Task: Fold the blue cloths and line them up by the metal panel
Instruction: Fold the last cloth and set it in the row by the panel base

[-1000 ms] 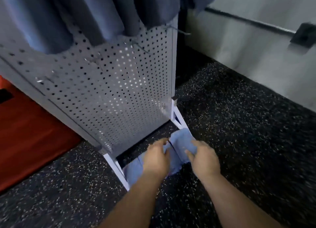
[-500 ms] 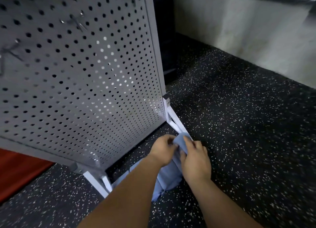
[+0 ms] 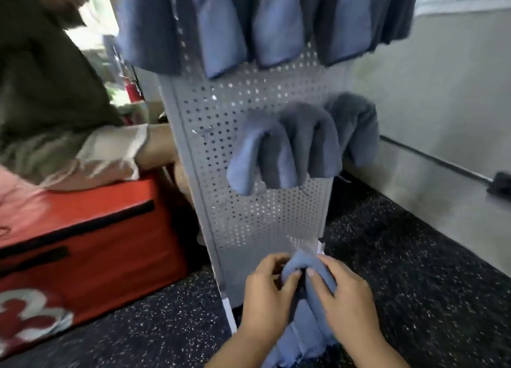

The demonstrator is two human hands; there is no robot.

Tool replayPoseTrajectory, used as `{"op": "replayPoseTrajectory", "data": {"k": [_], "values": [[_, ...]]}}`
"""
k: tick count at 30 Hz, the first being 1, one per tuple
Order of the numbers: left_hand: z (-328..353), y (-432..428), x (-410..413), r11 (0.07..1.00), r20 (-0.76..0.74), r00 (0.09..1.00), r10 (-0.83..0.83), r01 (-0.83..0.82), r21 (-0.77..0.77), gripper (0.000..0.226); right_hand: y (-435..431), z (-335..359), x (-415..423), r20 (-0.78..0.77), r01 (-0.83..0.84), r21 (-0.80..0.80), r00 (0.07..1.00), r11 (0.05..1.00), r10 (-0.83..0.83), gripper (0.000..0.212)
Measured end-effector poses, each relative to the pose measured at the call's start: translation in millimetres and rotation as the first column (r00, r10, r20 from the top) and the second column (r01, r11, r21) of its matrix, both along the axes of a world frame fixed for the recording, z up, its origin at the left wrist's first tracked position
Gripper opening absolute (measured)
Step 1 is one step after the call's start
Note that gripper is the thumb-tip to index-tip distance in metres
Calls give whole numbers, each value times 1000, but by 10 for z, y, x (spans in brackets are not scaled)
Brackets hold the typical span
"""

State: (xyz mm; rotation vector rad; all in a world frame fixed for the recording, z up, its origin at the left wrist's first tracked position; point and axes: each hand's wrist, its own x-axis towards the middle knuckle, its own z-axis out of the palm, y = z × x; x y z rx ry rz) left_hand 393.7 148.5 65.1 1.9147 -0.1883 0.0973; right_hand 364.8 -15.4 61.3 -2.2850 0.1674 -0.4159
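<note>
While low by the metal panel [image 3: 249, 215], left hand [image 3: 265, 293] and right hand [image 3: 345, 301] in curled grip on blue cloth [image 3: 305, 261].

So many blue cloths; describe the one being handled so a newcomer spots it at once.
Start at the perforated metal panel standing on the speckled floor. At its foot, a bunched blue cloth sits between the left hand and right hand. Unlike the cloths hanging higher up, it alone is gripped.
</note>
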Motion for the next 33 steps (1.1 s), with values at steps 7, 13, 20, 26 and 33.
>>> {"op": "replayPoseTrajectory", "data": {"k": [7, 13, 20, 26, 33], "values": [[1333, 1040, -407, 968, 457, 888, 45, -151, 200, 26, 818, 1358, -300, 292, -106, 30, 952, 994, 92, 31], [2224, 1461, -216, 926, 661, 745, 93, -309, 218, 21, 1219, 2173, -107, 452, -72, -81, 886, 994, 101, 30], [2728, 1448, 299, 876, 729, 658, 191, -449, 175, 24, 1322, 2661, 410, 448, 89, -192, 894, 977, 7, 23], [2350, 1382, 664, 852, 659, 706, 259, -489, 189, 27, 1554, 2456, 775, 329, 106, -240, 944, 965, -21, 16], [1680, 1310, 582, 950, 588, 790, 176, -292, 109, 42, 1602, 1856, 802, 313, -48, -81, 947, 996, 71, 36]]}}
